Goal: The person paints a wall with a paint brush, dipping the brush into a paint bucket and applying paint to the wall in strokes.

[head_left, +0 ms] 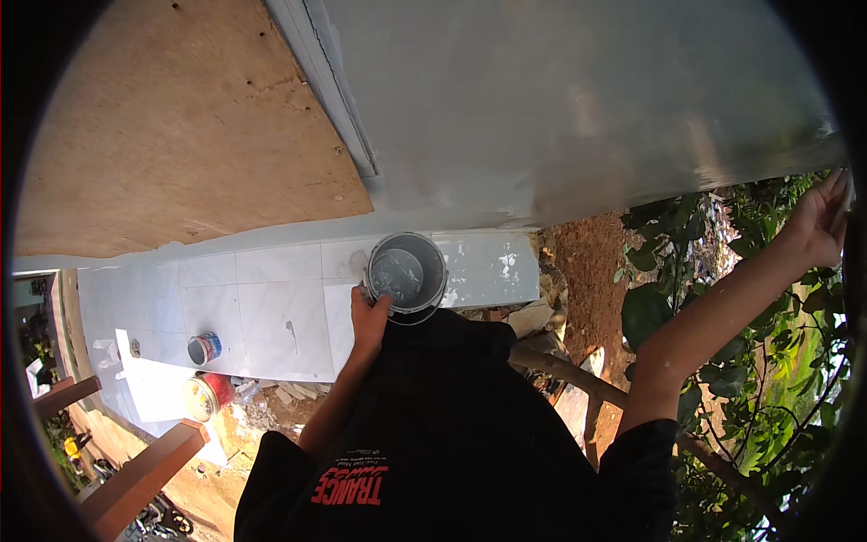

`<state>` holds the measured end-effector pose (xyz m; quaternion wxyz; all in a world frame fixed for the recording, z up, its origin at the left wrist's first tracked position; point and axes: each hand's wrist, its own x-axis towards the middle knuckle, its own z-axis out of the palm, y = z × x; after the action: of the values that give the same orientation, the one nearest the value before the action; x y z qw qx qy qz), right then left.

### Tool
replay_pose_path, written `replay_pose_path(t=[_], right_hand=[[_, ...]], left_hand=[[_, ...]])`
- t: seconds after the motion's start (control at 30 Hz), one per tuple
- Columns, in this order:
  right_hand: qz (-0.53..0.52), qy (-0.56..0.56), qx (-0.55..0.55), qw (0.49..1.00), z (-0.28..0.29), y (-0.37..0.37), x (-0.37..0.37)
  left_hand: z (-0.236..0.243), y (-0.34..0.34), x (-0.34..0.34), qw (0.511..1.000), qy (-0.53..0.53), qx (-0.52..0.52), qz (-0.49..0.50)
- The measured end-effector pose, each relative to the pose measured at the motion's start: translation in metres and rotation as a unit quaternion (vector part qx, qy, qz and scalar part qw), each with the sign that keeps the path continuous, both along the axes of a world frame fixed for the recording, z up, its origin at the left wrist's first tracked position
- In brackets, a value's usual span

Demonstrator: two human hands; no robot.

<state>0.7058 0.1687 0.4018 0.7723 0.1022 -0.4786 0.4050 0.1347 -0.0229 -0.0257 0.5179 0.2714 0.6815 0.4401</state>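
Observation:
My left hand (368, 323) grips the near left side of a grey paint bucket (434, 271), with its fingers closed over the rim. A wire handle hangs at the bucket's near side, and grey paint (397, 275) shows inside. My right arm stretches far out to the right. At the picture's rim my right hand (820, 221) is raised beside the end of the smooth grey wall (506, 108), its fingers curled. Whatever it holds, if anything, is cut off by the dark edge of the view.
A plywood board (181, 126) covers the wall's left part. Below runs a pale tiled ledge (280, 316) with a small paint can (204, 348); a red tin (208, 396) is nearby. A branch (560, 370) and leafy bushes (722, 361) flank my right arm. Brown beams (149, 479) stand lower left.

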Motion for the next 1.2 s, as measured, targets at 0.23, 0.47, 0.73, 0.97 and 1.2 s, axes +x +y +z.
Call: replay_pose_path(t=[0.23,0.47,0.73,0.97,1.2], right_hand=[[-0.072,0.246,-0.180,0.950,-0.269,0.000,-0.110],[-0.141,0.297,-0.390,0.860,-0.482,-0.042,-0.136],[-0.226,0.159,-0.691,0.668,-0.646,-0.078,-0.150],[-0.195,0.138,-0.809,0.537,-0.724,-0.064,-0.180],[-0.139,0.250,-0.703,0.651,-0.746,-0.053,-0.205]], left_hand=[[0.011,-0.017,-0.021,0.999,0.032,-0.008,0.041],[0.036,-0.036,-0.040,0.996,0.064,-0.023,0.049],[0.062,-0.052,-0.041,0.991,0.113,-0.019,0.074],[0.077,-0.056,-0.032,0.989,0.122,-0.041,0.076],[0.080,-0.053,-0.021,0.987,0.128,-0.056,0.077]])
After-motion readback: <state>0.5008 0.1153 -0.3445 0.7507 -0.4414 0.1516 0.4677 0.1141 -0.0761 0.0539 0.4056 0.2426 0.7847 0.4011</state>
